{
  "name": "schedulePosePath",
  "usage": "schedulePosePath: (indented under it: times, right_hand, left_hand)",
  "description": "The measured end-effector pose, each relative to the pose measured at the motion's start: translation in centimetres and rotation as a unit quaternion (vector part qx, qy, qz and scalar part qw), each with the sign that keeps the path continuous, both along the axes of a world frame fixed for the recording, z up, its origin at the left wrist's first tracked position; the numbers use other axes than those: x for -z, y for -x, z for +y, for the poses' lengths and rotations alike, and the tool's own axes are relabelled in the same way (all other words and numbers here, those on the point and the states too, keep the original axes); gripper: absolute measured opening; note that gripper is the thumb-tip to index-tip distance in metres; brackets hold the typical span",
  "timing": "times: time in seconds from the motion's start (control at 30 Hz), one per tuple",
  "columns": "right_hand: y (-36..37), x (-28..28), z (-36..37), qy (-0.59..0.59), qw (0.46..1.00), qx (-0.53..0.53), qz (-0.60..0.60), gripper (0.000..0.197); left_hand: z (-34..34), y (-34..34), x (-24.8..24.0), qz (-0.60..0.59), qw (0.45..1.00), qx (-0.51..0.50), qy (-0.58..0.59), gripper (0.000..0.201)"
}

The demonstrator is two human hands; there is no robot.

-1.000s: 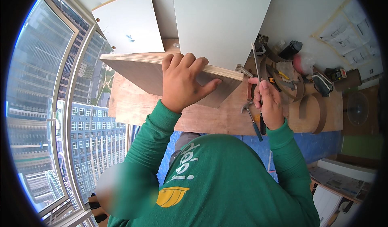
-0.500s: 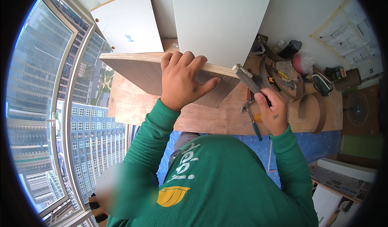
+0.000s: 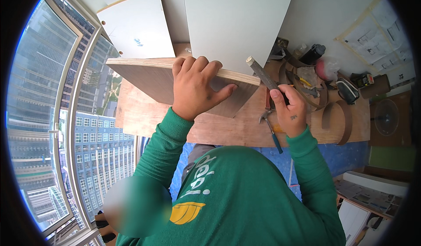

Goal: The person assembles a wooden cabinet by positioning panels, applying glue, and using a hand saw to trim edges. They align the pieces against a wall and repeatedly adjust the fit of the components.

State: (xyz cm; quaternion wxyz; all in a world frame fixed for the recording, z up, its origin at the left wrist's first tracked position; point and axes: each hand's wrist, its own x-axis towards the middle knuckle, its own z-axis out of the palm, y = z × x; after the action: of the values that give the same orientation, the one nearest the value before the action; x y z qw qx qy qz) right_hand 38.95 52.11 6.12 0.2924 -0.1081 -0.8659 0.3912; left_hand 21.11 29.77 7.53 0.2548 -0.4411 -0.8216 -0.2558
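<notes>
1. Your left hand [image 3: 196, 88] grips the wooden board [image 3: 151, 80], its fingers bent over the pale upper edge and the thumb spread along the brown face.
2. That board stands tilted over the worktop [image 3: 166, 125], in front of you.
3. Your right hand [image 3: 289, 110] has its fingers wrapped around a grey bar [image 3: 264, 74], which slants up and left, its tip near the board's right end; you cannot tell whether they touch.
4. Below your right hand lies a hammer [image 3: 276, 141] with a teal handle.
5. Farther right, a curved brown strip [image 3: 347, 125] rests on the worktop.
</notes>
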Motion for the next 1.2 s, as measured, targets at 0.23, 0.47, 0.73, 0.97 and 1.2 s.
schedulePosePath:
  times: [0.23, 0.47, 0.73, 0.97, 1.2]
  right_hand:
    - [-0.6, -0.1, -0.4, -0.001, 0.999, -0.032, -0.004, 0.029]
    - [2.6, -2.7, -0.5, -0.035, 0.998, -0.049, 0.003, 0.03]
    - [-1.5, -4.4, 3.0, 0.013, 0.988, -0.078, -0.132, 0.031]
    - [0.8, -5.0, 2.2, -0.057, 0.979, -0.1, -0.168, 0.033]
    - [0.0, -7.0, 2.5, -0.049, 0.984, -0.092, -0.147, 0.032]
  left_hand:
    - [0.0, -0.1, -0.4, 0.006, 1.0, -0.005, 0.009, 0.055]
    - [0.0, 0.1, -0.3, 0.009, 1.0, 0.001, 0.01, 0.054]
    - [0.0, 0.1, -0.3, 0.008, 1.0, 0.003, 0.005, 0.053]
    - [-0.1, -0.2, -0.3, 0.009, 1.0, 0.002, 0.003, 0.053]
    - [-0.3, -0.4, -0.3, 0.009, 1.0, 0.005, 0.002, 0.054]
